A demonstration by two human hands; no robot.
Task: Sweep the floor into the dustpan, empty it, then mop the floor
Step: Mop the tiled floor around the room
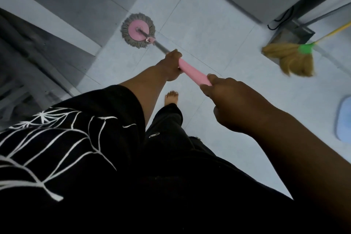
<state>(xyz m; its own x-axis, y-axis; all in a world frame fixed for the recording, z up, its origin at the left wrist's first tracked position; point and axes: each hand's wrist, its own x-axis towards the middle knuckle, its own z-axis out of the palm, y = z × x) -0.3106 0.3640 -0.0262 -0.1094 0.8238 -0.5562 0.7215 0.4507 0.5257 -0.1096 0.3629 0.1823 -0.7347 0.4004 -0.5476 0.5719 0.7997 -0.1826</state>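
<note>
A: Grip?
B: Both hands wrap the pink handle [191,71] — left hand [171,64] lower down, right hand [226,99] at the top end.
A: Mop head [138,31]?
B: Flat on the floor [209,30], far out front, just beside the grey ledge [57,23].
A: Risks?
B: Bare foot [171,98] on tile that is likely wet — a slip if the person steps into the mopped patch. A hard push could knock the head on the ledge. The broom [290,59] lies to the right, so a wide stroke might drag its bristles.
</note>
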